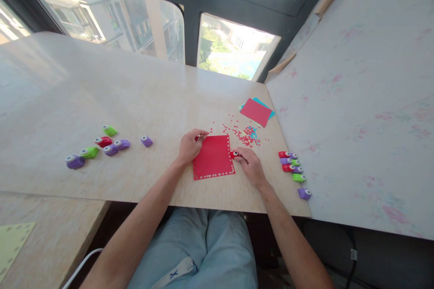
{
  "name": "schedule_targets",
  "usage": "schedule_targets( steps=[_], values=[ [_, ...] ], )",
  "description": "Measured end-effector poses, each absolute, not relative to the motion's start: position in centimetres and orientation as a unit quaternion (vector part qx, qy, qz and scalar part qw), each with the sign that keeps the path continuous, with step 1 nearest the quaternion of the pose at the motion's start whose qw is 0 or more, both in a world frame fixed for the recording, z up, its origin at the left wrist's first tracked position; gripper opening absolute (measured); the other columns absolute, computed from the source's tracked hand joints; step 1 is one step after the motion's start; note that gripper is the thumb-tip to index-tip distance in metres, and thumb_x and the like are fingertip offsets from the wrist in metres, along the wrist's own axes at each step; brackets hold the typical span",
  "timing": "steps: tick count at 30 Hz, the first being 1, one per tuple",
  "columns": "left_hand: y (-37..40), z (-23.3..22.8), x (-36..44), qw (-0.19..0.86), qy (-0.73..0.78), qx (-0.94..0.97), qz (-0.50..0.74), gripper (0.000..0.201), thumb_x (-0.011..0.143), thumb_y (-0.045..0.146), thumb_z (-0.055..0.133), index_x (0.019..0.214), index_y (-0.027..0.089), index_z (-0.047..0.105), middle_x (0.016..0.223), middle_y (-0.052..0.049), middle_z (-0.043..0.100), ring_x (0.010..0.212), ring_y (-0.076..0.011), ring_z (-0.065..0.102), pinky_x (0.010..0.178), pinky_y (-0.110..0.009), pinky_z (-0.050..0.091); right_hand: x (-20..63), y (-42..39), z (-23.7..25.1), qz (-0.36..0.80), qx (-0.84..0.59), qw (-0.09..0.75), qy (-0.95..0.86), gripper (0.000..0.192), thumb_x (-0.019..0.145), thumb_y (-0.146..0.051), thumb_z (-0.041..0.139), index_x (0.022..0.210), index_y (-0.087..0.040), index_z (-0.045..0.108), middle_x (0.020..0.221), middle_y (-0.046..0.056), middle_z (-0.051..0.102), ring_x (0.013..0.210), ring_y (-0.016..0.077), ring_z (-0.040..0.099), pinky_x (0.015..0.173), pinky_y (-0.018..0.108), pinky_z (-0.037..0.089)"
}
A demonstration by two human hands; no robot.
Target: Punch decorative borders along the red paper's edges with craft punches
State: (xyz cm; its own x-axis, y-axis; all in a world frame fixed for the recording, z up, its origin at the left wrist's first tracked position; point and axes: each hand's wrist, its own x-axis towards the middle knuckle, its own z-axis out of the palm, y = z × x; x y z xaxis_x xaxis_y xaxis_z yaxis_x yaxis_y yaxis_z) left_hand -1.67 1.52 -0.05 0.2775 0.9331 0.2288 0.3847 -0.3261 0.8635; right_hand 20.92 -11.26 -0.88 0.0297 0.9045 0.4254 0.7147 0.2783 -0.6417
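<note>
A red sheet of paper (212, 157) lies before me, with small punched shapes along its bottom and right edges and some on the left. My left hand (191, 145) pinches the sheet at its top left corner. In my right hand (250, 165) is a small red craft punch (233, 154), held against the sheet's right edge. Fingers partly cover the punch, and whether its slot is around the paper cannot be made out. Loose punched bits (249, 135), mostly red with some blue, are scattered just beyond my right hand.
Several purple, green and red punches (110, 149) stand at the left. More punches (291, 168) line the table's right edge by the wall (356, 144). Red and blue paper (257, 112) is stacked at the back right. Yellow punched paper (13, 244) lies lower left.
</note>
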Motion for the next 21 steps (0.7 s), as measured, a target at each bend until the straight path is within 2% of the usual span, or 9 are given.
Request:
schedule_targets(
  steps=[9,21],
  values=[
    [1.3,0.13,-1.92,0.381,0.458,0.703,0.388,0.02,0.085,0.021,0.055,0.092,0.019,0.074,0.089,-0.006,0.075,0.074,-0.0174,0.064,0.075,-0.031,0.052,21.03,-11.02,-0.9,0.112,-0.6,0.425,-0.669,0.022,0.094,-0.031,0.056,0.11,-0.026,0.069,0.107,0.008,0.072,0.103,0.0247,0.064,0.093,0.044,0.052],
    [1.16,0.2,-1.86,0.359,0.464,0.717,0.378,0.021,0.085,0.023,0.056,0.093,0.02,0.075,0.092,-0.006,0.075,0.079,-0.0183,0.065,0.079,-0.032,0.053,20.77,-10.73,-0.97,0.095,-0.599,0.408,-0.683,0.023,0.093,-0.03,0.056,0.111,-0.025,0.07,0.108,0.009,0.071,0.103,0.0245,0.064,0.094,0.045,0.051]
  ],
)
